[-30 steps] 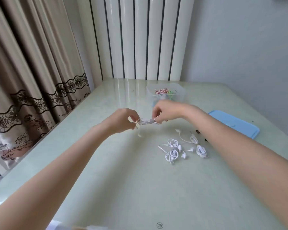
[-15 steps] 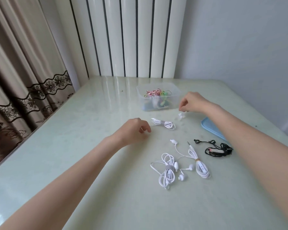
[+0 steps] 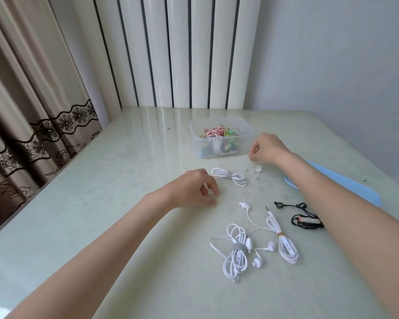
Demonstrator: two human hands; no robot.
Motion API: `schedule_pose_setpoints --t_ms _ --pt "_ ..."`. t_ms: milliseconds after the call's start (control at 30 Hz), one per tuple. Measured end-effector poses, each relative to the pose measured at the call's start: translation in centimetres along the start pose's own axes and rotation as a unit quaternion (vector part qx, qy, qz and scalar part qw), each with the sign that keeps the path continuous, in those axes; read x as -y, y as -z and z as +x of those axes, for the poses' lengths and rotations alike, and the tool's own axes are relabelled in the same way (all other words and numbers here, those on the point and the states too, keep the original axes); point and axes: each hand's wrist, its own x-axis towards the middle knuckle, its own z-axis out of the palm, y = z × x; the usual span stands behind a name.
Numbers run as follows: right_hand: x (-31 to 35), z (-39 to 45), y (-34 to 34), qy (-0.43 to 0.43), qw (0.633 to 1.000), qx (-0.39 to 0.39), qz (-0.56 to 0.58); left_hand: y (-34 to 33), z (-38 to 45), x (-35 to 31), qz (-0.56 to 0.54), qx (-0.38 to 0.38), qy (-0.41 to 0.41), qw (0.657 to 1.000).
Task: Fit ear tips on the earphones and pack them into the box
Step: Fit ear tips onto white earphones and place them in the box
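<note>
Two hands apart: left hand (image 3: 194, 188) loosely curled, apparently empty, just beside the bundled white earphones (image 3: 229, 176) lying crosswise; right hand (image 3: 266, 147) pinching above a clear ear tip (image 3: 258, 168), box (image 3: 220, 140) beyond.

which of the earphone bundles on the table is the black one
The black earphones, lying beside the right forearm, nearest the blue lid. The three other bundles outside the clear box are all white.
</note>
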Motion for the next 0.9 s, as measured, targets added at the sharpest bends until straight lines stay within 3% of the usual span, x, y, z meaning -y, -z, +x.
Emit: schedule_pose_setpoints --t_ms 100,200,300,367,533,700,900 --pt "1.8 -2.1 0.2 0.048 0.985 -0.032 0.165 0.1 0.3 0.6 0.003 -0.041 -0.008 0.999" --pt "3.8 -5.3 -1.1 0.060 0.911 -0.003 0.409 -0.3 1.0 0.3 -0.123 -0.145 -0.006 0.982" --pt "4.8 -6.9 -2.6 0.040 0.846 0.013 0.531 -1.0 1.7 -0.3 -0.280 -0.223 0.024 0.934" --pt "5.2 -7.5 -3.9 0.018 0.821 0.028 0.570 -1.6 1.5 -0.2 -0.329 -0.241 0.035 0.912" --pt "4.9 -7.6 -5.0 0.008 0.775 0.012 0.632 -2.1 1.7 0.3 -0.355 -0.260 0.049 0.896" --pt "4.6 -7.0 -5.5 0.017 0.770 0.015 0.638 -2.1 1.8 1.3 -0.389 -0.286 0.055 0.874" --pt "4.2 -6.6 -5.5 0.039 0.754 0.040 0.655 -2.4 2.6 1.4 -0.396 -0.276 0.043 0.875"
